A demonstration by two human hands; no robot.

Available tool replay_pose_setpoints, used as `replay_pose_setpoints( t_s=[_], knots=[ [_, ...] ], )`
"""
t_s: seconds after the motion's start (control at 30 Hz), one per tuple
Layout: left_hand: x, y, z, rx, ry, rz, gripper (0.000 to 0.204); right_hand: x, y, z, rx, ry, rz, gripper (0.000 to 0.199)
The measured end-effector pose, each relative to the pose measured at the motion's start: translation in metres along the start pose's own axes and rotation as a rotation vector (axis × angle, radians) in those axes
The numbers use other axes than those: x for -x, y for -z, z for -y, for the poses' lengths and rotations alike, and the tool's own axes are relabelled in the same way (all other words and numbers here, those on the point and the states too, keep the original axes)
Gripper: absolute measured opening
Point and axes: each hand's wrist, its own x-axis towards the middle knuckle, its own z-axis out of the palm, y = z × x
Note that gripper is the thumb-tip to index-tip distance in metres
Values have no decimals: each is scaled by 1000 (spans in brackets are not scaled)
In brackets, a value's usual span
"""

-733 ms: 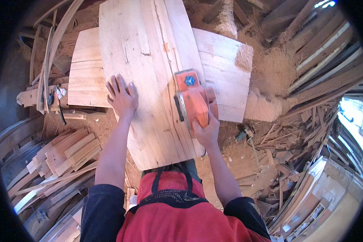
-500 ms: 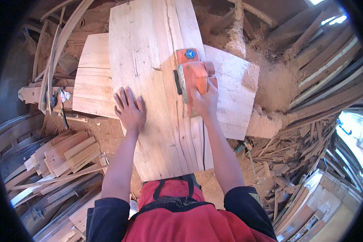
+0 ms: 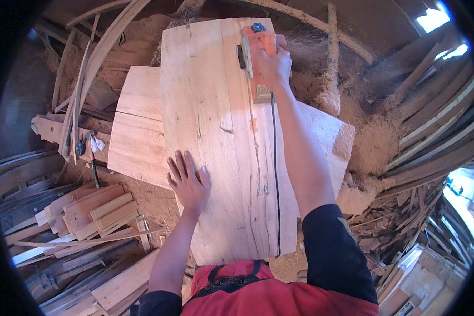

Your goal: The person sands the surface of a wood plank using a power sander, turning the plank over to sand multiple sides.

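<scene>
A wide pale wooden panel (image 3: 203, 100) made of joined boards stretches away from me, with dark cracks along its right part. At its far right end sits an orange electric planer (image 3: 258, 84) with a blue front knob. My right hand (image 3: 277, 66) is closed round the planer's handle, arm reaching far out. The black power cord (image 3: 275, 179) trails from it back over the panel toward me. Near the panel's left edge, my left hand (image 3: 189, 181) lies flat on the wood, fingers spread. Another pale panel (image 3: 137, 124) lies crosswise underneath, showing on both sides.
Wood shavings (image 3: 374, 150) are heaped at the right. Offcuts (image 3: 405, 203) pile up beyond the lower right, near long stacked planks (image 3: 437, 118). Short boards (image 3: 97, 210) lie stacked at the left. A hammer-like tool (image 3: 93, 155) with a dark grip rests by the crosswise panel.
The planer has moved forward to the panel's far end, with my right arm stretched out behind it. My left hand stays flat on the panel. The whole view has shifted slightly.
</scene>
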Motion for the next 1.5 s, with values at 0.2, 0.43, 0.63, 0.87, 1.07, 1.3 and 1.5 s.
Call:
replay_pose_setpoints(
  t_s=[0.2, 0.43, 0.63, 0.87, 1.07, 1.3, 1.5],
  knots=[
    [0, -2, 4, 9, 4, 36, 71, -72, -33, 31, -12, 59, 11, 55],
    [0, -5, 3, -7, -65, 2, 71, -152, -61, 41, 59, 81, 42, 72],
    [5, -2, 7, -12, -15, -25, 70, -51, -25, 16, -125, 113, 191, 61],
    [13, -20, 17, -34, 3, -102, 70, 193, 76, -71, -149, 142, 137, 38],
    [15, -24, 8, 3, -12, -135, 69, 471, 230, -102, -131, -144, 278, 39],
    [17, -29, 12, -11, -27, -153, 69, 698, 313, -142, -105, -492, 344, 23],
    [18, -28, 10, -13, -15, -132, 68, 671, 295, -139, -121, -493, 313, 21]
  ],
)
